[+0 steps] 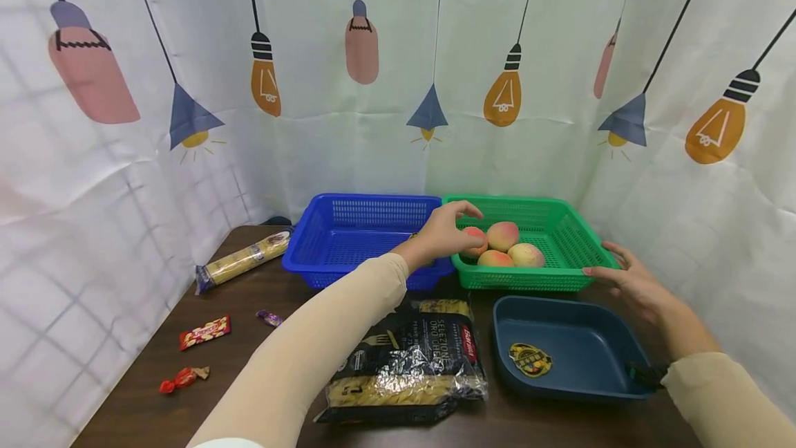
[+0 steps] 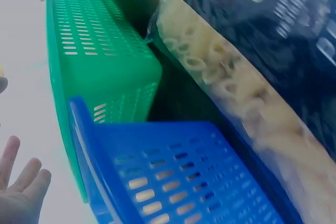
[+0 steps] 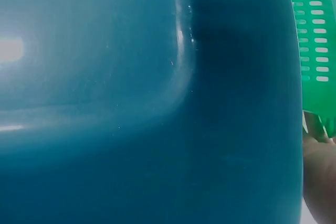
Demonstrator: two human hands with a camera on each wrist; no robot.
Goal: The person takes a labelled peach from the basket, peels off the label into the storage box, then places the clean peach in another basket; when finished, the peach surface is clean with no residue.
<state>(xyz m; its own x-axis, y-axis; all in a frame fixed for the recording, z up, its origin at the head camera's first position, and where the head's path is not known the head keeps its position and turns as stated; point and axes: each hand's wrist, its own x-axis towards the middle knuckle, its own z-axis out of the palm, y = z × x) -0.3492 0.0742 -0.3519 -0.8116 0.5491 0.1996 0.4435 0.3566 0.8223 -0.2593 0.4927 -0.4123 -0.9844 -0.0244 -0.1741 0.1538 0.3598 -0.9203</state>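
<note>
In the head view my left hand (image 1: 444, 230) hovers at the left end of the green basket (image 1: 566, 240), thumb and fingers spread apart. Its thumb overlaps one of several red-and-yellow peaches (image 1: 504, 235) grouped inside. Spread fingertips (image 2: 32, 174) also show in the left wrist view. My right hand (image 1: 637, 285) holds the basket's front right corner, thumb over the front rim and fingers along the right side. In the right wrist view, the right hand (image 3: 319, 166) is partly hidden behind a dark blue tray (image 3: 241, 103).
A blue basket (image 1: 367, 268) adjoins the green one. Before them lies a black pasta bag (image 1: 404, 358). The dark blue tray holds a round yellow-and-black piece (image 1: 530, 359). At left are a long pasta pack (image 1: 249, 258), a red packet (image 1: 205, 332) and wrapped candies (image 1: 184, 379).
</note>
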